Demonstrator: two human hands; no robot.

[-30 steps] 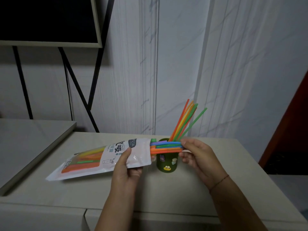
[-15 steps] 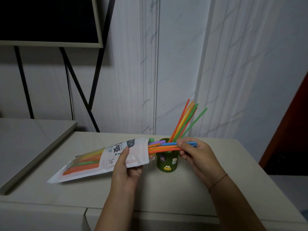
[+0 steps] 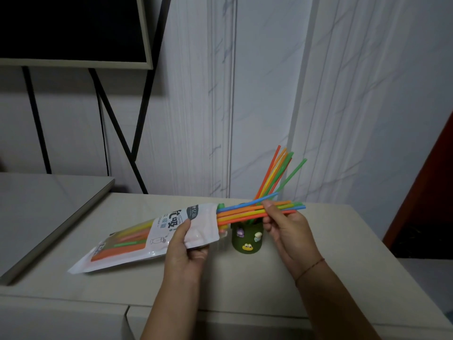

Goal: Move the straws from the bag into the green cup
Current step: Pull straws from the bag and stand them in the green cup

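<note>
My left hand grips the open end of a white and clear straw bag, which lies tilted over the table with coloured straws still inside. My right hand pinches a bundle of orange, yellow, blue and green straws drawn partway out of the bag's mouth and lying level above the cup. The green cup, decorated with small cartoon stickers, stands upright just behind and below the bundle. Several straws lean up and to the right out of it.
The beige table has a seam near its front edge. A lower grey surface adjoins it on the left. A dark framed board on black legs stands at the back left. A white panelled wall rises close behind the cup.
My right hand has pulled the bundle further out of the bag to the right, so more straw length shows past the bag's mouth. My left hand keeps holding the bag.
</note>
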